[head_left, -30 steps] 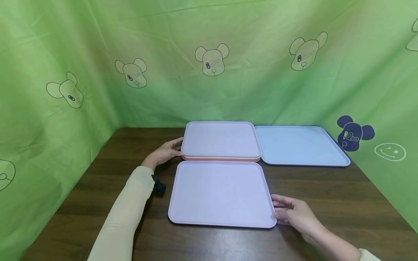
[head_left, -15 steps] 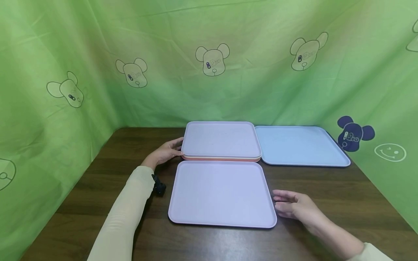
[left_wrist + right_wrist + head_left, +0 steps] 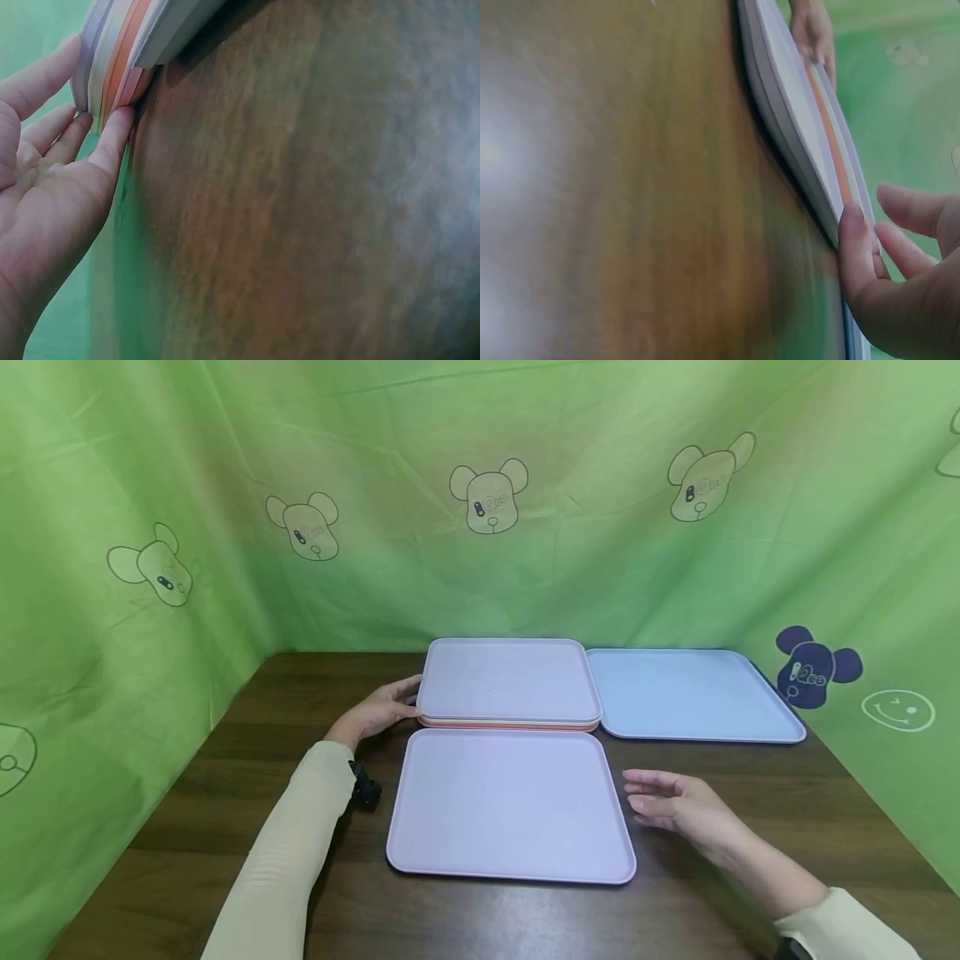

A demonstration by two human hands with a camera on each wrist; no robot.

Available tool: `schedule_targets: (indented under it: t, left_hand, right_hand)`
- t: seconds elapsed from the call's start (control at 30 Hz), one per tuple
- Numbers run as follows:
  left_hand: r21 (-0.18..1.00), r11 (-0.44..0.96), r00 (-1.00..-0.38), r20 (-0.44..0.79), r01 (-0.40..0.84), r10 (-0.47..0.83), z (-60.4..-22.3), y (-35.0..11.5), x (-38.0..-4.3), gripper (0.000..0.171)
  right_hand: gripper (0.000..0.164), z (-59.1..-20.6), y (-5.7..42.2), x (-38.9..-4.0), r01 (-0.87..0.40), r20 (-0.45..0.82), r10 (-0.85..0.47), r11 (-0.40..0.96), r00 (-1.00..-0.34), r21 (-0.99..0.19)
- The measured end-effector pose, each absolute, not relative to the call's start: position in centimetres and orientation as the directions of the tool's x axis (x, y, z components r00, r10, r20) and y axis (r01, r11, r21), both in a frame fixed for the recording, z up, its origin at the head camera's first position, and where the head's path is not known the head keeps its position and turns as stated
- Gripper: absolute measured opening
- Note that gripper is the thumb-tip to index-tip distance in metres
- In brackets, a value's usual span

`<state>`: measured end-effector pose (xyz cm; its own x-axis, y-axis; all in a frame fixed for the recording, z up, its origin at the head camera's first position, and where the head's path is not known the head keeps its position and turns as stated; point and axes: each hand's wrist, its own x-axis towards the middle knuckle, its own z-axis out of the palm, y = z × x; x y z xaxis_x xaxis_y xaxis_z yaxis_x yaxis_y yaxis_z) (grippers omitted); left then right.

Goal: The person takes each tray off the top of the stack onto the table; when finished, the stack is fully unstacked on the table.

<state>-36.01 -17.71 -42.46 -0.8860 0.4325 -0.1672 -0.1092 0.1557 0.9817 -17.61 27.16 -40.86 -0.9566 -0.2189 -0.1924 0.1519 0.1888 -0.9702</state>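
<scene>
At the back of the table sits a stack of trays [image 3: 510, 681], a pale lilac one on top with cream and orange edges beneath. My left hand [image 3: 382, 706] touches the stack's left edge, fingertips and thumb against the layered rims [image 3: 112, 60]. In front of the stack lies a single lilac tray [image 3: 512, 806], flat on the wood. Just off that tray's right edge, my right hand [image 3: 678, 806] is held with loosely bent fingers and nothing in them; the right wrist view shows this hand [image 3: 907, 270] too.
A light blue tray [image 3: 697, 693] lies to the right of the stack, against its edge. A green curtain [image 3: 487, 585] with bear prints hangs behind and beside the dark wooden table [image 3: 480, 918].
My right hand has let go of the front tray's right edge and moved away from me alongside it. The left hand and the trays have stayed in place.
</scene>
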Motion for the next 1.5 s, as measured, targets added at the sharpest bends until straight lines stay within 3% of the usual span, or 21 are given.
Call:
schedule_targets:
  t: [0.37, 0.7, 1.1, 1.5]
  left_hand:
    - [0.985, 0.130, -0.883, -0.161, -0.115, 0.441, -42.5, -17.7, -36.1, 0.077]
    - [0.984, 0.127, -0.881, -0.168, -0.124, 0.442, -42.3, -17.5, -35.9, 0.076]
    - [0.982, 0.140, -0.888, -0.177, -0.129, 0.424, -42.1, -17.5, -35.9, 0.076]
    - [0.980, 0.147, -0.890, -0.183, -0.133, 0.418, -42.0, -17.3, -35.6, 0.075]
  right_hand:
    - [0.060, -40.2, 27.5, -20.0, 0.134, -0.168, -0.218, 0.161, -0.961, -0.978]
    - [0.058, -38.9, 28.0, -22.6, 0.073, -0.080, -0.178, 0.046, -0.981, -0.996]
    - [0.058, -38.1, 27.0, -26.7, 0.029, -0.047, -0.079, 0.212, -0.996, -0.977]
    - [0.056, -38.4, 26.3, -29.1, 0.071, -0.080, -0.036, 0.195, -0.996, -0.978]
